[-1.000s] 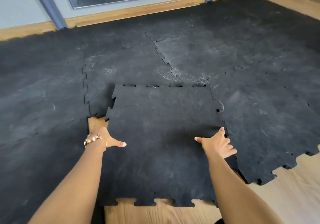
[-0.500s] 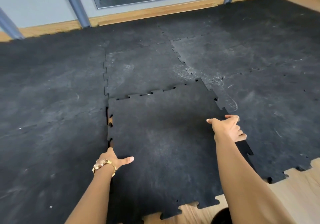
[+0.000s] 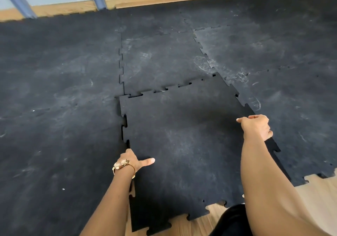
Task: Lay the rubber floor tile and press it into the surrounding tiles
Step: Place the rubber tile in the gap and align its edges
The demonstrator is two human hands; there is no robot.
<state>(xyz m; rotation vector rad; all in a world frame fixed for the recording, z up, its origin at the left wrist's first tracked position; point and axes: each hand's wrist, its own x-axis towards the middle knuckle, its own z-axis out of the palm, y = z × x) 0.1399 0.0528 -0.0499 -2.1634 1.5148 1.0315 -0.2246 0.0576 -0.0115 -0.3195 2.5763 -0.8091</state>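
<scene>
**Black tile held at two edges over the floor gap**

Head view: The rubber floor tile (image 3: pixel 182 144) is black, flat and almost square, with dusty grey smudges on top. Its edges are cut into little puzzle teeth. It lies in the open corner of the surrounding tiles (image 3: pixel 164 57), which are black and scuffed with pale marks too. Its long way runs from the person up toward the far wall, turned a little, so its far right corner points up and to the right. The far edge meets the tile behind it, but small gaps show between the teeth there. On the left side the teeth sit close to the next tile, with a thin dark gap. The right edge lies on top of the tile beside it. The near edge hangs over bare wood floor (image 3: pixel 313 190).

The left hand (image 3: pixel 134 160) is at the tile's left edge. Its thumb points out flat over the tile, and its fingers go under the edge, so it seems to be pinching the tile, though those fingers are hidden. A gold bracelet (image 3: pixel 123 165) is on that wrist. The right hand (image 3: pixel 256 126) grips the right edge, with fingers curled tight around it and the thumb on top.
</scene>
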